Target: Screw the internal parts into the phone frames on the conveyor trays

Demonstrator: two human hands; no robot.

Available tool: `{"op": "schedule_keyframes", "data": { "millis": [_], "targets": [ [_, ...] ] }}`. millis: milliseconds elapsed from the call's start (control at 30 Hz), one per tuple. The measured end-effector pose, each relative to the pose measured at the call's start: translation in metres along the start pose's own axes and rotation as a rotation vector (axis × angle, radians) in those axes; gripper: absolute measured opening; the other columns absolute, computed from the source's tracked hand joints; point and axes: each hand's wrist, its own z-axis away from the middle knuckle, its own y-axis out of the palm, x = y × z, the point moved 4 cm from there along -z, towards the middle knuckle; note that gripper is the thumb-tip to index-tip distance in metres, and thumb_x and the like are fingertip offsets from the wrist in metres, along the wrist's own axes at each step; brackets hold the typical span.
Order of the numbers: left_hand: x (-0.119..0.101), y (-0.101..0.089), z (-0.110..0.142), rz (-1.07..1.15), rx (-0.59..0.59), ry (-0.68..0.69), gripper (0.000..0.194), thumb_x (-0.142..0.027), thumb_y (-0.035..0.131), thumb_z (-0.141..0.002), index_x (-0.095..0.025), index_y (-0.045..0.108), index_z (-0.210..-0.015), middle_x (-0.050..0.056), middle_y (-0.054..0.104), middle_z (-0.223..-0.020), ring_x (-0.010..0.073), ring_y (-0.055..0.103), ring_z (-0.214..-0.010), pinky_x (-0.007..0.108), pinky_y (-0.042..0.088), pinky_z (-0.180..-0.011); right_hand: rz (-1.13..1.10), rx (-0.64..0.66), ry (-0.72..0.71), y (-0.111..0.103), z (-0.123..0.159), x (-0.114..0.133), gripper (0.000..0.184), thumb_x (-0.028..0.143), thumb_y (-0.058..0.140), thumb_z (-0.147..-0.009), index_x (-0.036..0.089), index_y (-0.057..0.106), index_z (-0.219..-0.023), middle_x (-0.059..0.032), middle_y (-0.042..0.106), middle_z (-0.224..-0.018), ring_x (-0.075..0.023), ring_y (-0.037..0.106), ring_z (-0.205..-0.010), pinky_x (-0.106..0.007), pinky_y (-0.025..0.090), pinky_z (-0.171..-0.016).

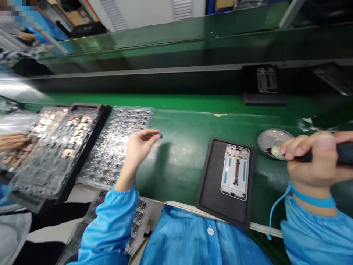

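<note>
My left hand (140, 145) hovers above the green belt, pinching a tiny dark part (160, 136) between its fingertips. My right hand (317, 156) grips a black-handled screwdriver (340, 152), whose tip lies near a round mesh dish (271, 140). Between my hands, a white-backed phone frame (235, 172) lies flat on a black rubber mat (210, 176). A clear tray of small dark parts (116, 143) lies beside my left hand.
At the left, a co-worker's hand (12, 141) reaches over a clear tray of copper-coloured pieces (59, 141) on a black tray. Another parts tray (139, 221) sits below my left sleeve. A black holder with a phone (263, 82) stands across the belt.
</note>
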Motion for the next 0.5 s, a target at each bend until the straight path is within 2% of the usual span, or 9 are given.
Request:
{"op": "schedule_keyframes", "data": {
  "millis": [67,133,233,333,400,500],
  "targets": [
    [-0.036,0.054,0.035,0.102,0.245,0.118,0.019,-0.037,0.089,-0.1,-0.02,0.09,-0.109,0.007,0.093,-0.105,0.0249,0.089,-0.098,0.036,0.072,-0.097,0.01,0.055,-0.101,0.003,-0.004,-0.003,0.044,0.049,0.098,-0.084,0.033,0.06,-0.1,0.0119,0.051,-0.055,-0.0181,0.042,-0.041,-0.035,0.049,-0.041],
    [-0.071,0.104,0.071,0.145,0.44,0.204,0.01,-0.029,0.083,-0.107,-0.021,0.09,-0.108,0.004,0.093,-0.102,0.0219,0.089,-0.096,0.033,0.07,-0.095,-0.017,0.094,-0.134,0.002,-0.008,-0.008,0.044,0.048,0.097,-0.088,0.032,0.059,-0.102,0.0129,0.051,-0.055,-0.0164,0.041,-0.038,-0.032,0.046,-0.039],
    [-0.11,0.158,0.11,0.09,0.669,0.317,0.007,-0.018,0.085,-0.11,-0.022,0.091,-0.108,0.003,0.094,-0.11,0.0222,0.088,-0.104,0.035,0.067,-0.1,-0.032,0.124,-0.132,-0.001,-0.011,-0.012,0.044,0.046,0.098,-0.094,0.03,0.058,-0.103,0.0137,0.052,-0.058,-0.0141,0.046,-0.039,-0.029,0.049,-0.042],
    [-0.125,0.187,0.127,-0.115,0.788,0.407,0.004,-0.02,0.093,-0.109,-0.023,0.095,-0.106,0.005,0.094,-0.118,0.0292,0.083,-0.118,0.046,0.061,-0.109,-0.039,0.155,-0.107,0.001,-0.01,-0.012,0.044,0.045,0.097,-0.1,0.028,0.057,-0.104,0.014,0.053,-0.062,-0.0124,0.051,-0.042,-0.026,0.052,-0.045],
    [-0.124,0.196,0.131,-0.226,0.83,0.425,0.007,-0.025,0.091,-0.113,-0.024,0.097,-0.11,0.005,0.095,-0.116,0.0325,0.079,-0.122,0.05,0.056,-0.109,-0.047,0.164,-0.108,0.003,-0.008,-0.01,0.045,0.045,0.097,-0.102,0.027,0.056,-0.104,0.0142,0.054,-0.064,-0.0115,0.052,-0.043,-0.026,0.053,-0.046],
    [-0.118,0.201,0.134,-0.277,0.864,0.448,0.012,-0.026,0.085,-0.117,-0.026,0.097,-0.114,0.005,0.095,-0.114,0.032,0.075,-0.123,0.052,0.051,-0.108,-0.04,0.159,-0.092,0.004,-0.008,-0.01,0.045,0.044,0.097,-0.102,0.027,0.056,-0.105,0.0132,0.056,-0.068,-0.0109,0.054,-0.043,-0.026,0.053,-0.046]
  ]
}}
